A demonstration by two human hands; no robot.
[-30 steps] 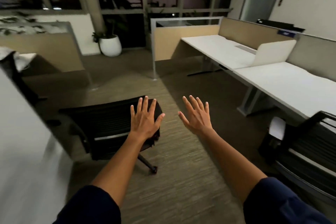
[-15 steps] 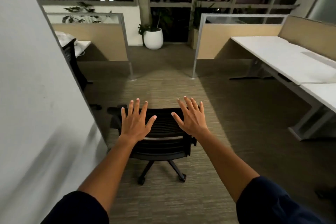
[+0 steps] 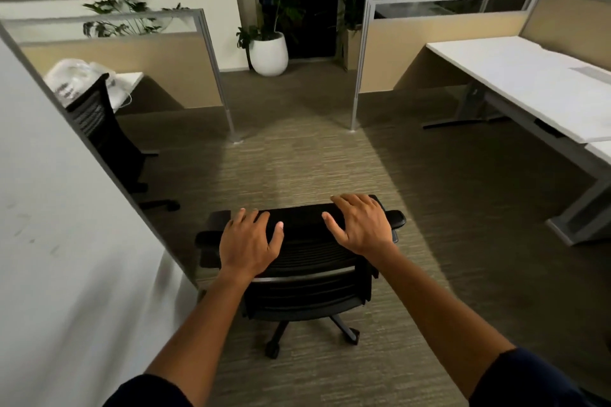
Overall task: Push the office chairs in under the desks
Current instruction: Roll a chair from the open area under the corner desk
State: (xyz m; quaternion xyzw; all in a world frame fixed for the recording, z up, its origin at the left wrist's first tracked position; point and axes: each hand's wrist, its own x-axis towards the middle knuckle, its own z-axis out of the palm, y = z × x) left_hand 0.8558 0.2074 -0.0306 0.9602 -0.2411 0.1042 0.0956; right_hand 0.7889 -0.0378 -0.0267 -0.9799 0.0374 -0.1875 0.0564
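Observation:
A black mesh office chair (image 3: pixel 307 274) stands on the carpet just in front of me, its back toward me. My left hand (image 3: pixel 249 241) lies on the left part of the backrest's top edge, fingers curled over it. My right hand (image 3: pixel 358 225) grips the right part of the same edge. A white desk (image 3: pixel 515 82) runs along the right side. A second black chair (image 3: pixel 99 122) stands at a small desk (image 3: pixel 132 79) at the left, behind a partition.
A white partition panel (image 3: pixel 66 241) rises close on my left. Two beige dividers (image 3: pixel 158 69) (image 3: pixel 413 40) flank an aisle that leads to a white planter (image 3: pixel 268 54). A plastic bag (image 3: pixel 71 76) lies on the left desk. Open carpet (image 3: pixel 463 225) stretches toward the right desk.
My view has turned left and I have moved closer to the chair. Both hands, spread open in the air before, have come down and closed on the top of the backrest.

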